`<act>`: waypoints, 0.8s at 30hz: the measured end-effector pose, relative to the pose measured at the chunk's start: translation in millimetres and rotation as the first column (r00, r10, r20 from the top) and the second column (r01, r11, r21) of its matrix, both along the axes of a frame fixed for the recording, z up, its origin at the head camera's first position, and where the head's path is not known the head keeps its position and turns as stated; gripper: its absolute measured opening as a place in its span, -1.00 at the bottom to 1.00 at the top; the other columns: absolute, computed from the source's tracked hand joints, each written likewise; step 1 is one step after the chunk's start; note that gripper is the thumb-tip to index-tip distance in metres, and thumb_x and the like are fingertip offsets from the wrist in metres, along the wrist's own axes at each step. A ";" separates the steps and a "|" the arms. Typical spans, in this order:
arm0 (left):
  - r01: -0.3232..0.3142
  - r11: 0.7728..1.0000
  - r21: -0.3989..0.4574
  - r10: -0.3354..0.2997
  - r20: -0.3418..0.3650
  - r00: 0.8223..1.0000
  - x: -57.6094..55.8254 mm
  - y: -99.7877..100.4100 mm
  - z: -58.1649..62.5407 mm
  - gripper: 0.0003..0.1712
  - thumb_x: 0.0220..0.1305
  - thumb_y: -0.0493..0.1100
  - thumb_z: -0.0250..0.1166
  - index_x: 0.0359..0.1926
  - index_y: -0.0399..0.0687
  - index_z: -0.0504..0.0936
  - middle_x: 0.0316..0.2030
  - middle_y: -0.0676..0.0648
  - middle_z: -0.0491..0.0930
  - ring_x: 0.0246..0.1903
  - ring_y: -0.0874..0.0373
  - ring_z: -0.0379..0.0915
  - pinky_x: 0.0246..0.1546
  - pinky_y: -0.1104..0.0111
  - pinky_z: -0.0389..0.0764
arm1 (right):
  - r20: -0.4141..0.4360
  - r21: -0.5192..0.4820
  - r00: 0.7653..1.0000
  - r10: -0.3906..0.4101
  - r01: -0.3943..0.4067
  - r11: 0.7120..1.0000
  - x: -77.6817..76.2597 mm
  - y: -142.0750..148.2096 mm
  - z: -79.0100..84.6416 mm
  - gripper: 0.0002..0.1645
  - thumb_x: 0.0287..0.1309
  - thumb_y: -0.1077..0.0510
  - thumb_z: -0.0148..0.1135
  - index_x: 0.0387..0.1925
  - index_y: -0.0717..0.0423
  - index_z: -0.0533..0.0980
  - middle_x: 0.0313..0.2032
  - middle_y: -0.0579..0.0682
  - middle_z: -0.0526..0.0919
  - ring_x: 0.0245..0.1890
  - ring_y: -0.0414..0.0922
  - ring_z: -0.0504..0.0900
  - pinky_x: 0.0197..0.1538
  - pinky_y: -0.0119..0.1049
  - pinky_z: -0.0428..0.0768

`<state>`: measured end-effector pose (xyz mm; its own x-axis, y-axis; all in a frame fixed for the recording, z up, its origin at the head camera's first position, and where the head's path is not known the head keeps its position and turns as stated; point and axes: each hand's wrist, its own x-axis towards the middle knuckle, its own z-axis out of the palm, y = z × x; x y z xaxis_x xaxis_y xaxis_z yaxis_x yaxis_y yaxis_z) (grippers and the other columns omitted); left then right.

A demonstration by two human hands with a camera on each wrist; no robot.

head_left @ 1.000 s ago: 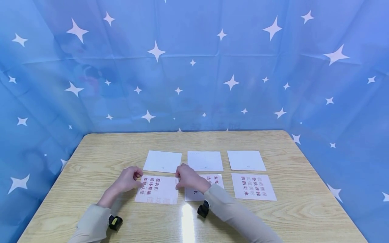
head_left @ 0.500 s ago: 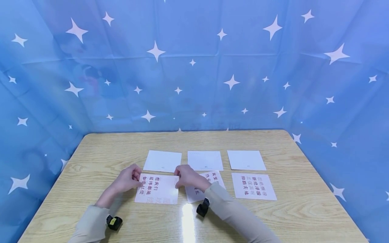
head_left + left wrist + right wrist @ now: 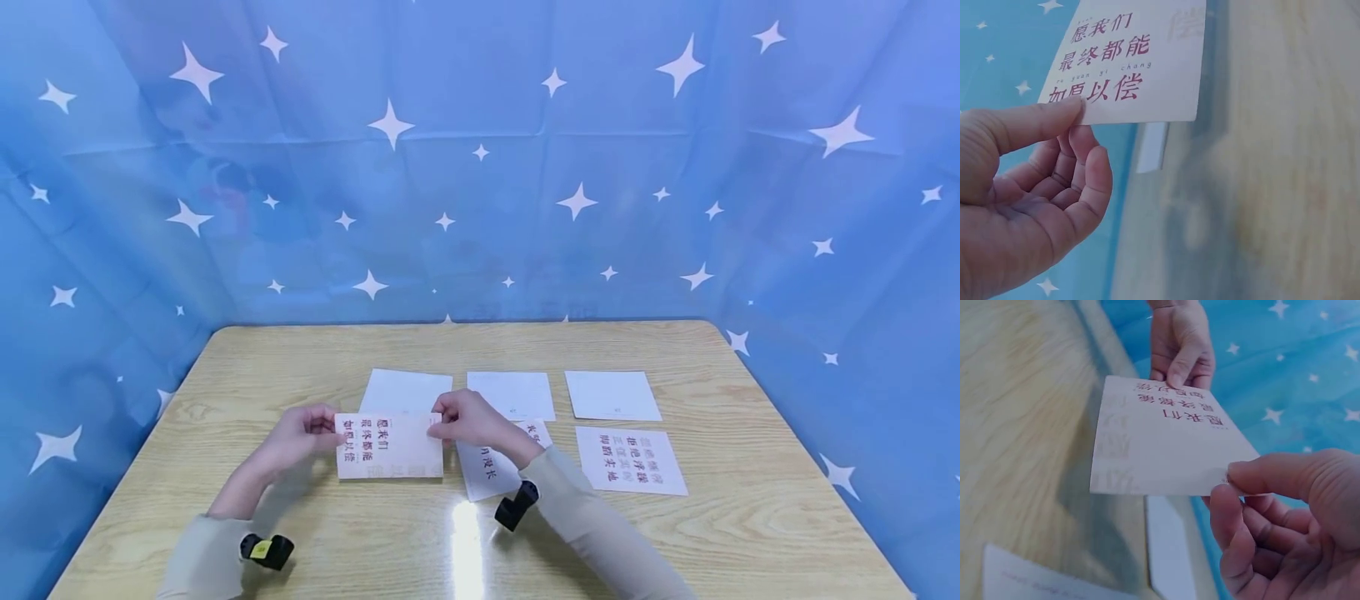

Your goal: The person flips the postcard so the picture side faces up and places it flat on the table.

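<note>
A white postcard [image 3: 405,450] with red Chinese characters is held up off the table between both hands. My left hand [image 3: 296,437] pinches its left edge, thumb on the printed face. At the opposite edge, my right hand [image 3: 476,421] pinches it between thumb and index finger, as the right wrist view shows. A second printed postcard [image 3: 483,475] lies askew on the table, partly hidden beneath my right forearm. To its right rests a third printed postcard [image 3: 632,461].
Behind these lies a row of blank-faced cards: a left one [image 3: 405,387] partly covered by the held postcard, a middle one [image 3: 513,393] and a right one [image 3: 612,395]. The wooden table [image 3: 750,517] ends at a blue starry curtain [image 3: 480,208]. Each wrist carries a black camera.
Both hands have raised the left printed postcard off the table, its far edge now overlapping the blank card behind. The middle printed postcard has turned askew.
</note>
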<state>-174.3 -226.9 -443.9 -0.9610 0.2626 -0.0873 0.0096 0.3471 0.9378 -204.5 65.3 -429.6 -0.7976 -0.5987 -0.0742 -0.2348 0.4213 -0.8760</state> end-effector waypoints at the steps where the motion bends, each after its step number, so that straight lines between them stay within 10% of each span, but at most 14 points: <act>1: 0.001 1.000 0.001 -0.001 -0.011 1.000 0.5 0.2 2.4 -0.72 0.01 -0.40 0.32 -0.23 -0.49 0.50 -0.40 -0.14 0.55 -0.40 0.17 0.45 -0.37 0.41 0.53 | -0.006 -0.016 1.000 0.000 -0.001 1.000 -0.1 1.0 2.2 -0.94 0.11 0.31 0.24 -0.41 0.24 0.50 -0.59 0.28 0.59 -0.49 0.23 0.62 -0.51 -0.47 0.32; 16: 0.031 1.000 -0.007 -0.031 -0.087 0.996 10.2 -3.3 15.3 -0.89 0.10 -0.35 0.31 -0.35 -0.35 0.58 -0.45 -0.09 0.58 -0.50 0.25 0.44 -0.48 0.37 0.50 | 0.029 -0.101 1.000 -0.004 0.007 0.995 4.4 7.6 18.3 -0.95 0.10 0.33 0.25 -0.41 0.28 0.52 -0.56 0.05 0.65 -0.49 0.07 0.67 -0.36 -0.23 0.62; 24: 0.101 0.993 0.067 -0.093 -0.116 0.989 18.8 -13.3 10.2 -0.81 0.23 -0.37 0.18 -0.19 -0.45 0.61 -0.24 -0.04 0.67 -0.30 0.25 0.58 -0.28 0.34 0.61 | -0.051 -0.120 0.994 0.100 -0.106 0.987 8.4 16.4 15.3 -0.86 0.13 0.44 0.13 -0.31 0.33 0.60 -0.34 0.12 0.68 -0.38 -0.08 0.64 -0.32 -0.46 0.55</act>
<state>-155.4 -240.3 -433.8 -0.9331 0.3570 0.0429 0.1471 0.2703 0.9515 -196.0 81.7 -414.2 -0.7320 -0.6802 0.0389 -0.3117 0.2836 -0.9069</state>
